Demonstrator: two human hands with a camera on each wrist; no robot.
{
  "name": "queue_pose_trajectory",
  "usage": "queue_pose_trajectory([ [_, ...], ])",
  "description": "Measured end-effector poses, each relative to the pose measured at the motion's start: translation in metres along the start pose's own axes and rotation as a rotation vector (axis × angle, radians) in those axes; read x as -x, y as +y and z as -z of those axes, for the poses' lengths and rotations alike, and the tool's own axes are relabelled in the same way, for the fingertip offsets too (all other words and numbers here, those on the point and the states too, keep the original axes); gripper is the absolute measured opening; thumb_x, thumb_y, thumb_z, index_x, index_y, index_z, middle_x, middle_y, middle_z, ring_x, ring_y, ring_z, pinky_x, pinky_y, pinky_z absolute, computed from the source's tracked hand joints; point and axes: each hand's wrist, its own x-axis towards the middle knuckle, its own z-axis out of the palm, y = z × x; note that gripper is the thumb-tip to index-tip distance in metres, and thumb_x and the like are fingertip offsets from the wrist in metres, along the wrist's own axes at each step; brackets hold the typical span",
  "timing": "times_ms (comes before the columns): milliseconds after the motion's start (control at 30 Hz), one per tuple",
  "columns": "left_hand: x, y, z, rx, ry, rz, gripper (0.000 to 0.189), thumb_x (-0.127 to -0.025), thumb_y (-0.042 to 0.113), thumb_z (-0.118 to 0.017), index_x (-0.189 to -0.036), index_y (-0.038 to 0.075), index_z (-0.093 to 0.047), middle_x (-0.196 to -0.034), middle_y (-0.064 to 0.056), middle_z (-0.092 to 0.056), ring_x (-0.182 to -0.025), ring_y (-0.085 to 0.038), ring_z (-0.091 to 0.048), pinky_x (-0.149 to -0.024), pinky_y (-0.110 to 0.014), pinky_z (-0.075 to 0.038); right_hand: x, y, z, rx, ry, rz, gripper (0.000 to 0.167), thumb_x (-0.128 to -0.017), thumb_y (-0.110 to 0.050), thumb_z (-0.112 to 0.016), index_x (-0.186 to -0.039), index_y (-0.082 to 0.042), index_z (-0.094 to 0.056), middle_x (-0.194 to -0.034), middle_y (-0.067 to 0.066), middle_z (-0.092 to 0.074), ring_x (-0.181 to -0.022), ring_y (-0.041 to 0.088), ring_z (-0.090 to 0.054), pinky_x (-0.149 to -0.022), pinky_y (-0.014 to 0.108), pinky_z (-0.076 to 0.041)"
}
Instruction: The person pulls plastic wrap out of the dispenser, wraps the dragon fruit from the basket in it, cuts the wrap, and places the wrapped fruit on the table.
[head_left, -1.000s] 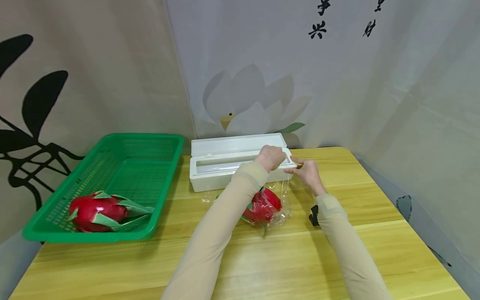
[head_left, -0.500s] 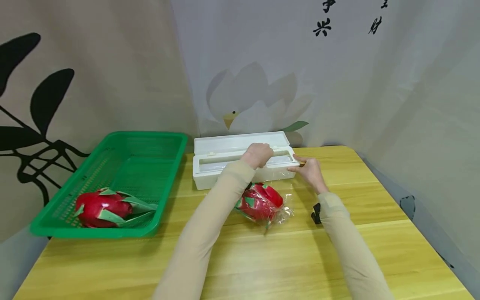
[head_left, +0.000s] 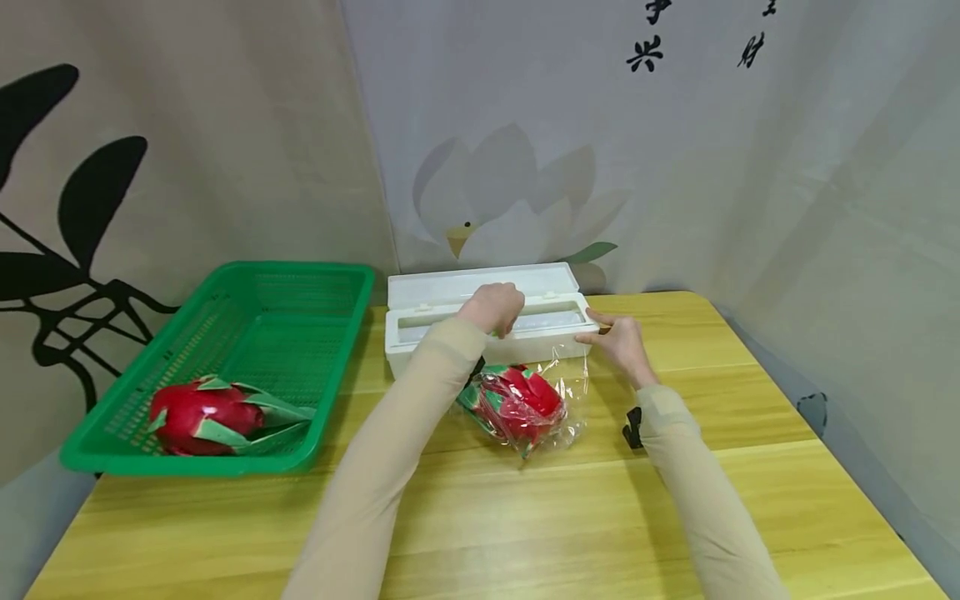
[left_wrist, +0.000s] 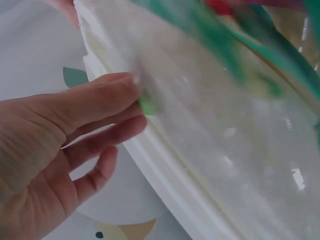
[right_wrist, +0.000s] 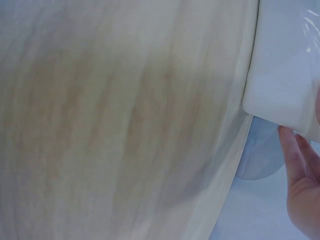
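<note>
A white cling film dispenser box [head_left: 551, 340] stands at the back middle of the table with its lid [head_left: 420, 287] raised. My left hand [head_left: 492, 307] is over its front edge, thumb and forefinger pinching a small green slide cutter [left_wrist: 147, 104], seen in the left wrist view. At the box's right end, my right hand [head_left: 622, 340] grips the corner between thumb and fingers. Before the box lies a red dragon fruit [head_left: 528, 400] with green leaves, loosely covered by clear cling film [head_left: 573, 392]. Part of the fruit's leafy end is behind my left sleeve.
On the left sits a green plastic basket [head_left: 341, 375] holding another dragon fruit [head_left: 202, 417]. The wooden table [head_left: 585, 517] reaches a rounded far right corner. A printed curtain [head_left: 720, 183] hangs right behind the box and basket.
My left hand has slid leftward along the box's front edge, uncovering more of the slot. The fruit in film now lies more in view. My right hand keeps its grip on the box.
</note>
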Motion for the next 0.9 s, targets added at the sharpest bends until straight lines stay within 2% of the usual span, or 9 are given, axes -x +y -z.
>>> queue_pose_trajectory([
  [100, 0.003, 0.001, 0.004, -0.009, -0.001, 0.007, 0.013, -0.074, -0.004, -0.066, -0.080, 0.007, -0.071, -0.103, -0.008, -0.068, -0.082, -0.016, -0.056, -0.071, -0.031, -0.056, -0.001, -0.001, -0.001, -0.009, -0.007, 0.011, 0.058, -0.072, -0.026, -0.081, -0.122, -0.004, -0.061, -0.122, 0.023, -0.060, -0.047, 0.006, -0.044, -0.042, 0.017, -0.036],
  [233, 0.008, -0.004, 0.011, 0.082, -0.095, 0.018, 0.011, -0.079, 0.000, -0.068, -0.086, 0.008, -0.072, -0.105, -0.007, -0.067, -0.082, -0.016, -0.053, -0.074, -0.031, -0.052, -0.003, -0.002, 0.000, -0.007, -0.005, 0.021, 0.058, -0.073, -0.026, -0.081, -0.123, -0.005, -0.061, -0.120, 0.022, -0.062, -0.044, 0.004, -0.037, -0.041, 0.017, -0.034],
  [300, 0.011, -0.011, 0.013, 0.144, -0.159, 0.009, 0.014, -0.084, 0.006, -0.068, -0.096, 0.010, -0.073, -0.109, -0.005, -0.067, -0.088, -0.016, -0.055, -0.080, -0.031, -0.051, -0.004, -0.002, 0.001, -0.002, 0.001, 0.021, 0.058, -0.073, -0.026, -0.081, -0.123, -0.005, -0.061, -0.116, 0.022, -0.065, -0.043, 0.003, -0.033, -0.041, 0.017, -0.033],
  [367, 0.013, -0.018, 0.011, 0.206, -0.208, -0.014, 0.023, -0.087, 0.013, -0.068, -0.109, 0.013, -0.072, -0.118, -0.003, -0.067, -0.100, -0.016, -0.060, -0.089, -0.033, -0.052, -0.005, -0.002, 0.002, 0.002, 0.000, 0.019, 0.058, -0.073, -0.026, -0.081, -0.123, -0.005, -0.061, -0.115, 0.023, -0.065, -0.043, 0.003, -0.031, -0.041, 0.018, -0.032],
  [433, 0.014, -0.025, 0.007, 0.264, -0.221, -0.050, 0.029, -0.090, 0.017, -0.065, -0.118, 0.014, -0.068, -0.125, -0.003, -0.065, -0.111, -0.018, -0.060, -0.094, -0.033, -0.051, -0.005, -0.001, 0.004, 0.001, -0.005, 0.010, 0.058, -0.073, -0.025, -0.081, -0.123, -0.005, -0.060, -0.117, 0.023, -0.064, -0.044, 0.004, -0.033, -0.042, 0.018, -0.033],
  [533, 0.013, -0.031, -0.005, 0.312, -0.170, -0.104, 0.028, -0.092, 0.017, -0.063, -0.119, 0.014, -0.068, -0.126, -0.002, -0.065, -0.114, -0.019, -0.061, -0.095, -0.032, -0.052, -0.005, 0.001, 0.005, -0.002, -0.014, -0.001, 0.058, -0.074, -0.024, -0.080, -0.124, -0.005, -0.060, -0.123, 0.022, -0.061, -0.046, 0.004, -0.037, -0.043, 0.017, -0.034],
  [733, 0.010, -0.035, -0.023, 0.293, 0.027, -0.203, 0.018, -0.089, 0.013, -0.065, -0.104, 0.009, -0.074, -0.107, -0.005, -0.073, -0.099, -0.018, -0.069, -0.088, -0.027, -0.055, -0.002, 0.002, 0.003, 0.003, -0.005, -0.003, 0.058, -0.073, -0.026, -0.081, -0.123, -0.006, -0.061, -0.121, 0.022, -0.061, -0.046, 0.004, -0.038, -0.042, 0.017, -0.034],
  [900, 0.014, -0.037, -0.027, 0.299, 0.081, -0.226, 0.015, -0.087, 0.011, -0.067, -0.099, 0.007, -0.075, -0.101, -0.008, -0.074, -0.093, -0.019, -0.070, -0.085, -0.027, -0.056, -0.001, 0.001, -0.001, 0.009, 0.008, 0.002, 0.058, -0.071, -0.026, -0.082, -0.122, -0.006, -0.062, -0.120, 0.021, -0.062, -0.047, 0.004, -0.039, -0.043, 0.017, -0.035],
])
